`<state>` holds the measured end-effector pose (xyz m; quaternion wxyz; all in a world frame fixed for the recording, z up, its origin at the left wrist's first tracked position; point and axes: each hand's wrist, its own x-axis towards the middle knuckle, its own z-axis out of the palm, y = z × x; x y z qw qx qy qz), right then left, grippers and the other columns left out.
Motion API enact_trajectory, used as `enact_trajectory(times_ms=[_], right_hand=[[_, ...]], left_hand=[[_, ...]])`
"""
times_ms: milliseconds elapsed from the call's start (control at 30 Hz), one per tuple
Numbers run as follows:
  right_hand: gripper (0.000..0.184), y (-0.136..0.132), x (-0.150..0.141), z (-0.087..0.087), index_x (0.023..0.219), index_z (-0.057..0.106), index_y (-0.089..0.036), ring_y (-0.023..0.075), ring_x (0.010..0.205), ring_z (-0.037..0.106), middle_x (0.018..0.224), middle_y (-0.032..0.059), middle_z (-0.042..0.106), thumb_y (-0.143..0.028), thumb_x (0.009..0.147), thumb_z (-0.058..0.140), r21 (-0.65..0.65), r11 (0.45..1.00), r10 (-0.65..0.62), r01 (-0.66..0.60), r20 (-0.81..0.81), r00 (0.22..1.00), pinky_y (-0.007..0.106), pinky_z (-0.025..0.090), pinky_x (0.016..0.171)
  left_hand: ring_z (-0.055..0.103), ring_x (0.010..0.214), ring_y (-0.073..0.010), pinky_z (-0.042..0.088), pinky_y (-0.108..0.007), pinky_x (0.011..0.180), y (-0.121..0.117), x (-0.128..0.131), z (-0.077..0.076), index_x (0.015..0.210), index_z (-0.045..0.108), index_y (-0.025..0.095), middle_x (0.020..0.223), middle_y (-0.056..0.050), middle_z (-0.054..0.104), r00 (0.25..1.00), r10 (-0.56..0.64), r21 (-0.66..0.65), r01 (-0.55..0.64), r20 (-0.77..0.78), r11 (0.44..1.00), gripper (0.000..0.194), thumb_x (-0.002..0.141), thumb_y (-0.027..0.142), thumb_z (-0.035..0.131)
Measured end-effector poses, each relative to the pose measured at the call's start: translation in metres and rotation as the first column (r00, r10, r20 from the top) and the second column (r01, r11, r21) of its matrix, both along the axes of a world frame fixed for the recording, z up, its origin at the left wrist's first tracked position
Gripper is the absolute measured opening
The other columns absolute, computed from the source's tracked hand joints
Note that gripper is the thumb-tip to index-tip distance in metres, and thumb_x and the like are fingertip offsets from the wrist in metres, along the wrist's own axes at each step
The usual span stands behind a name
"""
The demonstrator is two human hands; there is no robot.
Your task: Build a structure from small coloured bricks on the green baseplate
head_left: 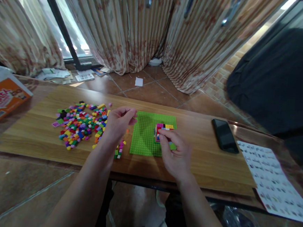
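Note:
A green studded baseplate (143, 137) lies on the wooden board, with a small block of multicoloured building bricks (161, 125) built up on its right half. My right hand (176, 152) reaches over this block from the near right. Its thumb and forefinger pinch a small building brick at the block's near side, mostly covered by the fingertips. My left hand (119, 121) hovers by the baseplate's left edge with the fingers drawn together; whatever they hold is too small or hidden. Left of that hand spreads a pile of loose building bricks (79, 123), partly behind the left forearm.
A black phone (225, 136) lies on the right of the wooden board (202, 163). Beyond it is a printed sheet (274, 179) with rows of small pictures. An orange and white bag (4, 96) stands at the far left. Patterned curtains (137, 32) hang behind.

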<state>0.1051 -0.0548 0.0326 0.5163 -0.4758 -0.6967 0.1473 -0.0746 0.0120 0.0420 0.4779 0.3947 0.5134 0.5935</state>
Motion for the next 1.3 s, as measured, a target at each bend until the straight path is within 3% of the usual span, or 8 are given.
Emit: enact_trajectory(times_ms=[133,267,433,733,933,1067,1167,1300], right_hand=[[0.019,-0.007,-0.029,-0.009,0.095,0.071,-0.020,0.0159,0.081,0.065,0.086,0.0044,0.070,-0.016,0.093,0.053,-0.070,0.979,0.199,-0.189,0.184,0.963,0.028,0.051,0.075],[0.019,-0.008,-0.050,-0.025,0.095,0.072,-0.019,0.0183,0.084,0.064,0.089,0.0063,0.069,-0.017,0.094,0.052,-0.235,0.939,0.322,-0.251,0.345,0.882,0.030,0.050,0.076],[0.020,-0.011,-0.064,-0.036,0.101,0.071,-0.023,0.0188,0.090,0.062,0.097,0.0049,0.069,-0.019,0.094,0.053,-0.331,0.891,0.431,-0.311,0.398,0.810,0.030,0.049,0.080],[0.019,-0.011,-0.075,-0.036,0.101,0.071,-0.021,0.0228,0.094,0.061,0.102,0.0076,0.066,-0.025,0.082,0.071,-0.376,0.879,0.454,-0.293,0.469,0.758,0.035,0.050,0.082],[0.015,-0.011,-0.078,-0.036,0.101,0.070,-0.021,0.0216,0.092,0.060,0.097,0.0075,0.066,-0.023,0.089,0.061,-0.377,0.899,0.397,-0.224,0.481,0.782,0.033,0.050,0.080],[0.015,-0.010,-0.077,-0.038,0.098,0.070,-0.021,0.0201,0.089,0.060,0.094,0.0063,0.065,-0.023,0.092,0.057,-0.372,0.896,0.409,-0.242,0.477,0.778,0.031,0.049,0.078],[0.017,-0.008,-0.074,-0.039,0.097,0.070,-0.021,0.0190,0.086,0.061,0.090,0.0056,0.065,-0.022,0.094,0.054,-0.352,0.901,0.395,-0.255,0.420,0.817,0.030,0.048,0.078],[0.024,-0.002,-0.069,-0.040,0.104,0.068,-0.020,0.0193,0.085,0.060,0.091,0.0067,0.064,-0.021,0.097,0.046,-0.308,0.936,0.290,-0.170,0.401,0.869,0.030,0.048,0.078]], left_hand=[[0.054,0.051,-0.0058,0.045,-0.017,0.053,0.000,-0.021,0.004,0.068,0.066,0.014,0.064,0.001,0.064,0.993,0.073,0.000,-0.074,0.096,0.997,0.018,0.068,0.031,0.073],[0.056,0.053,-0.0054,0.045,-0.017,0.054,-0.002,-0.034,0.004,0.070,0.065,0.014,0.066,0.001,0.064,0.986,0.098,-0.015,-0.096,0.138,0.995,0.019,0.068,0.031,0.074],[0.055,0.052,-0.0051,0.045,-0.016,0.053,-0.005,-0.039,0.004,0.070,0.066,0.014,0.066,0.001,0.064,0.986,0.081,-0.004,-0.081,0.147,0.997,0.017,0.067,0.027,0.075],[0.055,0.053,-0.0048,0.046,-0.017,0.055,-0.009,-0.050,0.009,0.070,0.064,0.014,0.068,0.001,0.064,0.986,0.090,-0.051,-0.084,0.143,0.995,0.016,0.070,0.026,0.075],[0.055,0.053,-0.0061,0.047,-0.020,0.056,-0.010,-0.052,0.009,0.070,0.063,0.015,0.067,0.001,0.064,0.989,0.095,-0.059,-0.089,0.115,0.994,0.019,0.068,0.028,0.076],[0.055,0.053,-0.0064,0.045,-0.018,0.053,-0.010,-0.051,0.009,0.072,0.065,0.014,0.067,0.000,0.064,0.991,0.097,-0.069,-0.091,0.093,0.993,0.017,0.070,0.028,0.074],[0.055,0.054,-0.0063,0.045,-0.018,0.054,-0.010,-0.051,0.009,0.072,0.066,0.013,0.067,0.000,0.064,0.991,0.095,-0.067,-0.089,0.094,0.994,0.014,0.071,0.026,0.072],[0.055,0.053,-0.0059,0.044,-0.017,0.053,-0.009,-0.049,0.009,0.072,0.066,0.013,0.066,0.000,0.064,0.990,0.092,-0.065,-0.085,0.106,0.994,0.012,0.072,0.024,0.070]])
